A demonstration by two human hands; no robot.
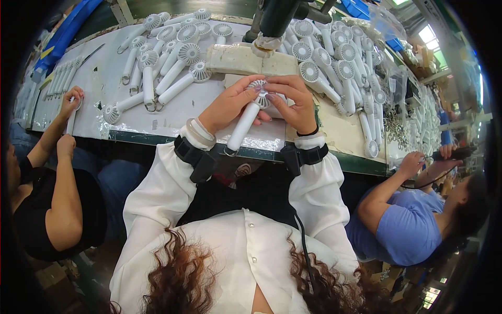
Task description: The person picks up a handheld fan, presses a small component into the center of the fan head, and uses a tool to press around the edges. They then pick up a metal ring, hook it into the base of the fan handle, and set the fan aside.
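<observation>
The table [361, 164] is the largest thing in view, with its dark green near edge curved by the lens; on it, one large heap of fans [346, 69] is spread to the right, and a smaller group of fans [170, 58] to the left; between them, a dark green machine post [278, 20] is seen above a pale block [241, 58].

The white fan [243, 126] is held just in front of the block, over the table's near edge, tilted with its head away from the body; whether the table is touched by its lower end cannot be told. By the left hand [230, 106] the head and upper handle are gripped, the fingers partly curled and the thumb laid over the front; by the right hand [294, 102] the far side of the head is gripped, the fingers bent and the thumb brought in against it; neither hand is spread wide.

The fan is likely to be light and stiff, being apparently of hard plastic; the smooth, rounded handle [240, 133] may prove slippery and roll, so it is best wrapped with the whole hand; the thin ribs of the grille [257, 85] may be fragile, so the head should be pinched by its rim; the small metal ring [230, 152] is probably loose and should be avoided as a hold.
</observation>
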